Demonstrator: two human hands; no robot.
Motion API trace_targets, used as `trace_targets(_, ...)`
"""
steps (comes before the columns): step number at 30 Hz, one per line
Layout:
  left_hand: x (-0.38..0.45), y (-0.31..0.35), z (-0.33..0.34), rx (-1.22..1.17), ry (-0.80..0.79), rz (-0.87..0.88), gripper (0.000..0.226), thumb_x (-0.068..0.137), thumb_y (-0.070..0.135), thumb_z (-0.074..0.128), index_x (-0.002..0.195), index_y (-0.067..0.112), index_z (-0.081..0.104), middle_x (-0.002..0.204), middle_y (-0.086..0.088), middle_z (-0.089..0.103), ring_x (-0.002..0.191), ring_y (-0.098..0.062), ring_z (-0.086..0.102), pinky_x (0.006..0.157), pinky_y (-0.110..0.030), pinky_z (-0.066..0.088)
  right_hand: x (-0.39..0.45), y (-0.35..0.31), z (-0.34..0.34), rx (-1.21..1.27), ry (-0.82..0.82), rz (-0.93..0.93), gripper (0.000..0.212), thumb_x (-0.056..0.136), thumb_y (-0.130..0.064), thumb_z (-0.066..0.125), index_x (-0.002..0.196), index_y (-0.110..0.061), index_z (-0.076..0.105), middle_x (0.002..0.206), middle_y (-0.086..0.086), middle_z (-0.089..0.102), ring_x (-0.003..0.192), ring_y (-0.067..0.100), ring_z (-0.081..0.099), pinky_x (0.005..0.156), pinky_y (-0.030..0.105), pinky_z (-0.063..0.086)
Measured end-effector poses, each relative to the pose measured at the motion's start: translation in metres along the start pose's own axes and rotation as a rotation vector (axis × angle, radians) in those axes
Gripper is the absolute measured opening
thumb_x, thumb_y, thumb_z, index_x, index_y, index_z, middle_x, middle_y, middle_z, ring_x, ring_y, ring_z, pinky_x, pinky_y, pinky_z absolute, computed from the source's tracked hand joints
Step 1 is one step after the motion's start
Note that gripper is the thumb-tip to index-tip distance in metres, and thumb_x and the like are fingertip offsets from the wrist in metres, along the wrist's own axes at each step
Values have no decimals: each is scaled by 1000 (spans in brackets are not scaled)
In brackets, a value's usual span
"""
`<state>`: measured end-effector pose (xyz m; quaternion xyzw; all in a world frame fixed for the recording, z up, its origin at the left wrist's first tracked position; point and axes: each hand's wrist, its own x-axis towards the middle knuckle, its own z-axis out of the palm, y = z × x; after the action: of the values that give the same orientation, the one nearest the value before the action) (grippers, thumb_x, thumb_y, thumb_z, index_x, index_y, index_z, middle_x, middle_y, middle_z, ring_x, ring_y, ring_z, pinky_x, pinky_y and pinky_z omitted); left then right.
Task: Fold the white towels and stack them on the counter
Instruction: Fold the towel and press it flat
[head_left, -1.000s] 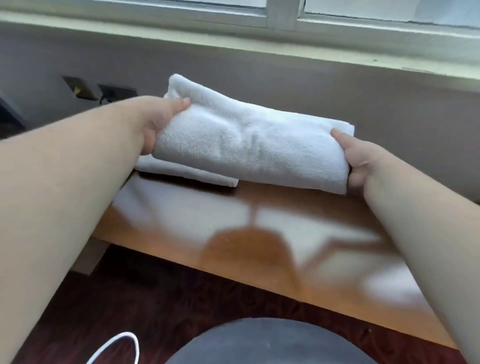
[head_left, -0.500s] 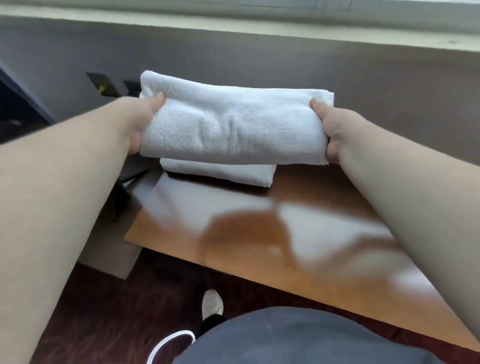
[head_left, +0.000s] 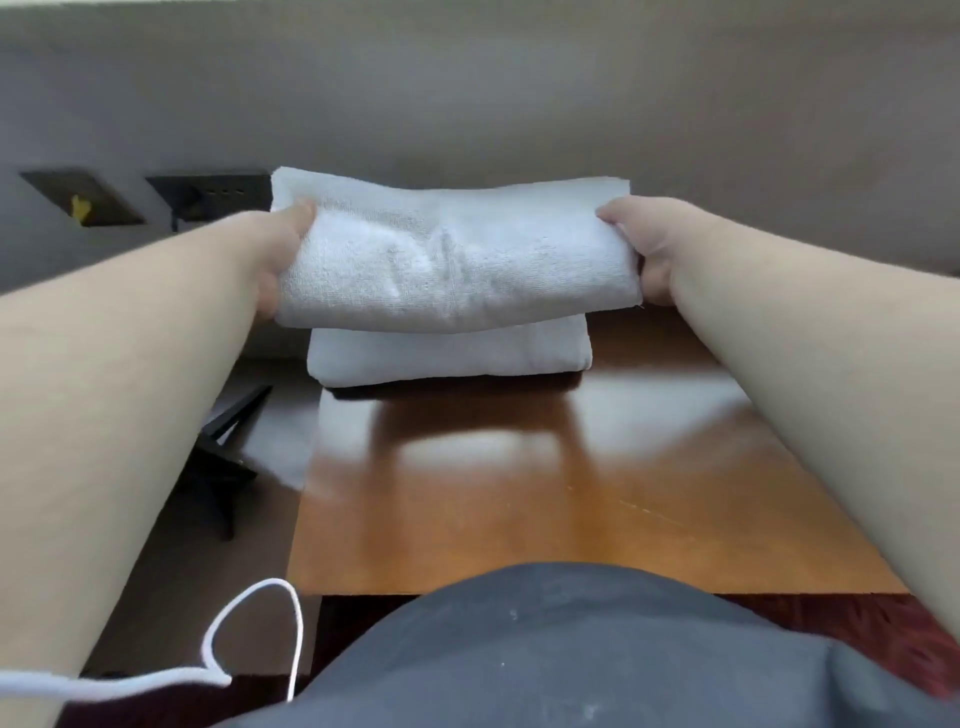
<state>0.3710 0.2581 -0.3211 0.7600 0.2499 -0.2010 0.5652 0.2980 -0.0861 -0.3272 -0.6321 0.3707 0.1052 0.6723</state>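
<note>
A folded white towel (head_left: 452, 254) stretches between my two hands, just above a second folded white towel (head_left: 447, 353) that lies on the glossy wooden counter (head_left: 545, 478) near the wall. My left hand (head_left: 278, 254) grips the upper towel's left end with the thumb on top. At the right end, my right hand (head_left: 644, 249) grips it the same way. The upper towel's front edge overlaps the lower towel; whether they touch I cannot tell.
A grey wall (head_left: 519, 104) rises right behind the towels, with two dark socket plates (head_left: 208, 195) at the left. A black stand (head_left: 223, 441) sits on the lower surface left of the counter. A white cord (head_left: 249, 639) loops near my body.
The towel in my hands has come square over the lower towel and sunk closer to it. My view has shifted so the counter lies straight ahead.
</note>
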Motion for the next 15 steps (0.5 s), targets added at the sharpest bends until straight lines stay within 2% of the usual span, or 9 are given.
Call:
trace_targets(3,31,-22,4,4,-34,-3,60,84,67,58,122,20,61,111,2,72,96,-25,71,93,-46,53,23,22,15,6,31,24,18,97,-25,61,106,-11,66,86,3,78,74,23,76,58,40,59)
trace_targets(6,56,-38,8,-17,-89,-20,56,84,66,60,116,20,62,98,3,76,85,-22,74,84,-42,56,42,41,20,14,91,-5,25,96,-28,64,113,-10,62,90,4,77,74,24,76,55,41,59)
trace_targets(7,64,-44,9,-17,-115,-37,56,84,65,60,115,19,63,97,2,76,85,-22,74,85,-41,56,49,49,21,-43,108,-24,30,97,-31,62,119,-11,59,98,5,75,79,26,75,60,44,60)
trace_targets(9,76,-57,11,20,-137,-71,59,81,66,63,115,17,64,102,0,75,91,-24,73,94,-41,53,56,65,22,-239,129,5,41,99,-42,54,128,-14,55,113,7,70,95,30,71,78,52,59)
trace_targets(11,85,-65,14,39,-151,-99,60,80,66,65,114,17,66,102,-1,75,93,-25,72,98,-42,50,61,76,22,-271,133,66,43,99,-48,50,127,-17,58,115,6,69,100,31,69,90,55,56)
trace_targets(13,93,-66,16,-13,-177,-126,57,80,65,64,113,19,66,97,-1,76,87,-24,74,93,-40,52,67,78,23,-226,170,10,44,97,-48,53,131,-20,56,119,3,67,99,28,68,91,48,56)
trace_targets(15,101,-61,18,-69,-184,-141,56,78,68,64,107,20,66,90,-1,77,79,-22,75,80,-35,54,71,75,24,-196,232,-116,51,93,-48,56,137,-23,51,122,1,64,99,22,66,88,38,56)
